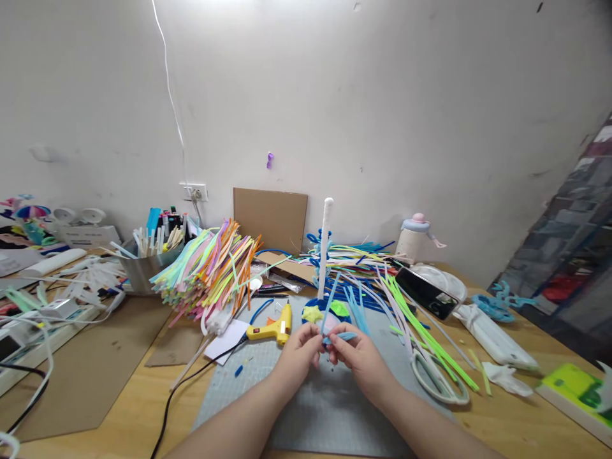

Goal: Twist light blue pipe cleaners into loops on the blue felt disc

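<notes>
Between my two hands, low over the grey cutting mat, a light blue pipe cleaner sticks up from the fingertips. My left hand is closed in a pinch on it. A pinch of my right hand grips its folded, broader-looking part; the exact bend is hidden by the fingers. Just beyond stands a white fuzzy rod on a dark blue base, with blue curls beside it. Around its foot are a yellow star and a bright green piece. More light blue pipe cleaners lie behind my right hand.
A yellow glue gun with a black cord lies left of my hands. Further left are a large pipe cleaner bundle and a metal holder. To the right are scissors, green pipe cleaners, a phone and a bottle.
</notes>
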Available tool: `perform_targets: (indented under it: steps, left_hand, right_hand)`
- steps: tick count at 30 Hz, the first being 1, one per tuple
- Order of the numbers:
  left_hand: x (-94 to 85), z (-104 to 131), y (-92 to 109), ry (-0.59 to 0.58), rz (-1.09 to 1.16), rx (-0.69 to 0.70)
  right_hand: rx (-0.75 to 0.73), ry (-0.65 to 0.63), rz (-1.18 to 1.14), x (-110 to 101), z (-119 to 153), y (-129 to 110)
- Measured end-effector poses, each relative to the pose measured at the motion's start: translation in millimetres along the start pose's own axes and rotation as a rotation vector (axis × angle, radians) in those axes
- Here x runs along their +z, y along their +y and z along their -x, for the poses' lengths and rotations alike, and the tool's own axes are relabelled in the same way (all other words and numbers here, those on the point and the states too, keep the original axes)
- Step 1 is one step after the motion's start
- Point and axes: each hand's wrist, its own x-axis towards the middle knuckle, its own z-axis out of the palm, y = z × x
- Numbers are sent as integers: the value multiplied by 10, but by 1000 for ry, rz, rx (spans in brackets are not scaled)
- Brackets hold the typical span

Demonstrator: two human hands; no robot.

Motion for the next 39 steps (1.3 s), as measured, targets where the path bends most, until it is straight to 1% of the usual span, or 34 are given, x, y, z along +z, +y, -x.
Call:
perform_targets:
  steps: [4, 6, 8, 13, 16, 18, 19, 21, 22, 24, 25, 26, 27, 28, 29, 30, 31, 33, 35, 37, 39]
  left_hand:
    - [34, 24, 18, -23, -20, 53]
    - [50, 35, 32, -9, -9, 44]
    - [63, 46, 46, 1, 9, 10]
    - [64, 57, 56, 46, 52, -40]
    - [34, 26, 48, 79, 69, -16]
    - [2, 2, 45, 137, 74, 29]
    - [-17, -2, 49, 194, 66, 67]
    - [-60, 16, 76, 368, -6, 185]
    - [-81, 41, 100, 473, -93, 276]
    - [-113, 120, 162, 657, -373, 507]
    - [-118, 166, 195, 677, -493, 630]
    - [-113, 212, 225, 650, -588, 733]
    - [-96, 253, 250, 558, -669, 780]
    - [-69, 286, 267, 412, -733, 771]
    - [-32, 310, 275, 276, -744, 714]
    - [12, 322, 276, 198, -696, 618]
    - [57, 323, 270, 164, -611, 495]
    - [135, 303, 250, 180, -380, 287]
    - [179, 268, 233, 116, -178, 139]
    - [185, 236, 228, 50, -36, 31]
    - [167, 216, 230, 9, 36, -49]
  right_hand:
    - [-2, 23, -17, 2, -4, 15]
    - [-9, 36, -81, -5, -8, 8]
    - [-1, 20, -122, -15, -11, -8]
    - [85, -48, -26, -25, 1, -14]
    - [130, -76, 23, -18, 16, 14]
    - [151, -100, 18, -17, 26, 18]
    - [152, -113, 9, -20, 30, 10]
    - [139, -137, 1, -31, 36, -26]
    - [125, -149, 7, -38, 37, -52]
    - [84, -170, 36, -51, 37, -107]
    - [59, -176, 60, -55, 38, -131]
    - [36, -180, 88, -56, 41, -151]
    - [14, -181, 118, -54, 47, -167]
    - [-5, -182, 149, -49, 58, -179]
    - [-18, -186, 184, -41, 75, -189]
    - [-28, -191, 225, -32, 96, -199]
    - [-39, -194, 271, -23, 120, -209]
    - [-62, -188, 382, -9, 169, -234]
    - [-69, -190, 418, -4, 203, -265]
    - [-31, -228, 330, -7, 212, -293]
    - [36, -275, 200, -19, 200, -311]
